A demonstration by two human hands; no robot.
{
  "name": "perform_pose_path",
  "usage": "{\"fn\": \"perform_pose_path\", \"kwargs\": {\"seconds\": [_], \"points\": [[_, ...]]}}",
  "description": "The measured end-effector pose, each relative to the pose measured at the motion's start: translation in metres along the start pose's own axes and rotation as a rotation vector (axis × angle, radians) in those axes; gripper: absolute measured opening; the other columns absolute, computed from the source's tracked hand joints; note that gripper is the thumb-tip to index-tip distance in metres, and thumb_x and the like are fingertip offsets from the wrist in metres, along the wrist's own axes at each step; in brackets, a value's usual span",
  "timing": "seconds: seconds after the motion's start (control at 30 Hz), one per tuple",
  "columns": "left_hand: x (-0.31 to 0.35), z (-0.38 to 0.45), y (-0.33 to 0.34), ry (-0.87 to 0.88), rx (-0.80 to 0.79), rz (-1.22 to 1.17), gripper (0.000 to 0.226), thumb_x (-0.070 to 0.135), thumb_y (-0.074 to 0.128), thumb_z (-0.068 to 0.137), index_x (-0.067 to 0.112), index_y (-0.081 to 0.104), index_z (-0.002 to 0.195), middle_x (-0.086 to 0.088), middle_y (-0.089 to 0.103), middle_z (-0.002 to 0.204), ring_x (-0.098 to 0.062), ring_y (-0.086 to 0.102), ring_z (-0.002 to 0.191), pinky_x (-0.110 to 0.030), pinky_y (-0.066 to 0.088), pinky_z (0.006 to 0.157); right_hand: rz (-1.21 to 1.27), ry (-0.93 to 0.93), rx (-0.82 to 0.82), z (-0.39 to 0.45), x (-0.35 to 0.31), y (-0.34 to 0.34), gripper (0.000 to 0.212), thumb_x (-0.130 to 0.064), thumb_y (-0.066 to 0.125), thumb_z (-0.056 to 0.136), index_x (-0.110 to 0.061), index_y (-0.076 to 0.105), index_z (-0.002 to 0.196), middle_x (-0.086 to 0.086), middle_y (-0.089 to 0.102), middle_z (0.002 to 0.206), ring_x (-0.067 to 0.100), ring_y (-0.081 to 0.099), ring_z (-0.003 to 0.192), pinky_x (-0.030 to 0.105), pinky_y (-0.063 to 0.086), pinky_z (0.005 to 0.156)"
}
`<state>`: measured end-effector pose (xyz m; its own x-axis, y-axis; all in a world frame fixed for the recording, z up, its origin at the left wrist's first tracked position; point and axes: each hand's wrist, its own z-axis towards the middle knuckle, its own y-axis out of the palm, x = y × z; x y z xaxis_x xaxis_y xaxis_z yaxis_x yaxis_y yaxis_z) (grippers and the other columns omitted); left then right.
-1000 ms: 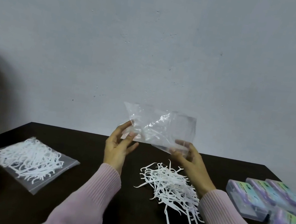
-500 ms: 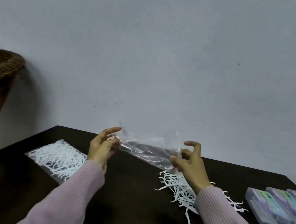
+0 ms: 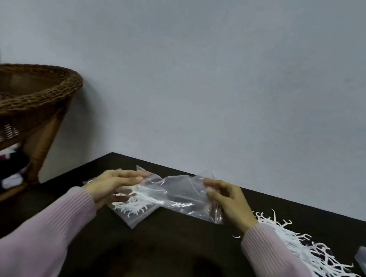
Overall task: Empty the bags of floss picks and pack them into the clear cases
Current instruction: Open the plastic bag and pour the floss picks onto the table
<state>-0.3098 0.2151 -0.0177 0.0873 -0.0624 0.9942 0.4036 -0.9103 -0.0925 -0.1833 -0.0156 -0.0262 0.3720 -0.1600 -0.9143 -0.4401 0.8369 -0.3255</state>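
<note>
My left hand and right hand each pinch an end of the emptied clear bag over the table — above the full bag; loose floss picks lie right.

A plain room in a home, with a table used as a small work place.

The wall behind is bare and painted pale grey-blue, with some little marks on it, and the dark wooden table stands directly against it. At the left, just beside the table, is a brown wicker chair with a woven rim and a rattan leg, furniture of a living room and not of a factory or a shop. Under the chair lie some dark and white things, too blurred to name. The light is dim and soft, like ordinary indoor light.
</note>
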Motion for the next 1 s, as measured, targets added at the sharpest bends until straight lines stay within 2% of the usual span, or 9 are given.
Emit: {"fn": "perform_pose_path", "kwargs": {"seconds": [0.1,0.23,0.3,0.4,0.5,0.6,0.7,0.87,1.0], "points": [[-0.010,-0.006,-0.035,0.008,0.063,0.155,0.026,0.002,0.063,0.084,0.021,0.068,0.101,-0.003,0.053,0.123,-0.018,0.058,0.093,-0.021,0.052,0.063,-0.121,0.023,-0.071,0.000,-0.004,0.030,0.030,-0.011,0.057,0.090,-0.014,0.059,0.120,-0.001,0.055,0.118,0.008,0.059,0.090,0.020,0.053,0.076],[-0.027,-0.013,-0.079,0.055,0.117,0.303,0.033,0.000,0.060,0.087,0.028,0.065,0.105,-0.003,0.052,0.132,-0.026,0.054,0.116,-0.038,0.047,0.098,-0.348,-0.015,-0.138,-0.005,-0.011,0.068,0.043,-0.022,0.057,0.091,-0.017,0.047,0.132,0.001,0.050,0.130,0.007,0.050,0.105,0.018,0.041,0.088],[-0.037,-0.017,-0.094,0.144,0.155,0.444,0.037,-0.006,0.054,0.089,0.021,0.061,0.112,-0.001,0.048,0.136,-0.021,0.048,0.122,-0.025,0.045,0.095,-0.410,-0.009,-0.194,-0.009,-0.013,0.087,0.047,-0.024,0.055,0.092,-0.017,0.042,0.137,0.002,0.047,0.134,0.011,0.050,0.114,0.023,0.041,0.097],[-0.050,-0.023,-0.111,0.196,0.253,0.642,0.040,-0.008,0.047,0.090,0.016,0.058,0.120,0.005,0.048,0.133,-0.009,0.049,0.113,-0.004,0.044,0.076,-0.534,-0.031,-0.258,-0.015,-0.015,0.112,0.050,-0.030,0.052,0.093,-0.017,0.039,0.139,0.003,0.047,0.136,0.013,0.050,0.117,0.030,0.041,0.103],[-0.056,-0.028,-0.128,0.156,0.306,0.860,0.043,0.000,0.043,0.094,0.021,0.053,0.130,0.010,0.045,0.137,-0.011,0.046,0.121,-0.016,0.036,0.097,-0.665,-0.077,-0.317,-0.021,-0.019,0.132,0.048,-0.039,0.047,0.094,-0.018,0.041,0.137,0.003,0.052,0.133,0.015,0.053,0.115,0.031,0.042,0.099],[-0.059,-0.035,-0.141,0.120,0.322,0.994,0.047,0.001,0.042,0.093,0.019,0.046,0.137,0.001,0.044,0.141,-0.016,0.041,0.129,-0.025,0.028,0.109,-0.814,-0.137,-0.367,-0.029,-0.023,0.148,0.041,-0.042,0.047,0.093,-0.020,0.049,0.128,0.001,0.061,0.115,0.014,0.060,0.100,0.026,0.046,0.082],[-0.064,-0.039,-0.140,0.149,0.387,1.113,0.046,0.006,0.042,0.095,0.020,0.044,0.139,-0.002,0.039,0.145,-0.019,0.037,0.133,-0.033,0.027,0.113,-0.915,-0.275,-0.229,-0.034,-0.024,0.157,0.036,-0.041,0.051,0.091,-0.021,0.052,0.121,-0.001,0.063,0.108,0.013,0.060,0.094,0.022,0.042,0.074],[-0.075,-0.048,-0.115,0.256,0.249,1.041,0.046,0.001,0.036,0.097,0.018,0.044,0.138,0.002,0.034,0.149,-0.014,0.029,0.138,-0.029,0.017,0.117,-0.913,-0.519,-0.287,-0.038,-0.027,0.182,0.035,-0.033,0.044,0.095,-0.022,0.047,0.128,-0.004,0.043,0.130,0.011,0.046,0.114,0.028,0.035,0.100],[-0.075,-0.054,-0.121,0.246,0.318,0.852,0.049,-0.009,0.034,0.093,0.017,0.052,0.130,0.002,0.044,0.141,-0.013,0.036,0.134,-0.020,0.025,0.108,-0.892,-0.457,-0.170,-0.045,-0.032,0.187,0.033,-0.032,0.044,0.096,-0.017,0.047,0.125,-0.001,0.044,0.126,0.011,0.050,0.105,0.024,0.046,0.088]]}}
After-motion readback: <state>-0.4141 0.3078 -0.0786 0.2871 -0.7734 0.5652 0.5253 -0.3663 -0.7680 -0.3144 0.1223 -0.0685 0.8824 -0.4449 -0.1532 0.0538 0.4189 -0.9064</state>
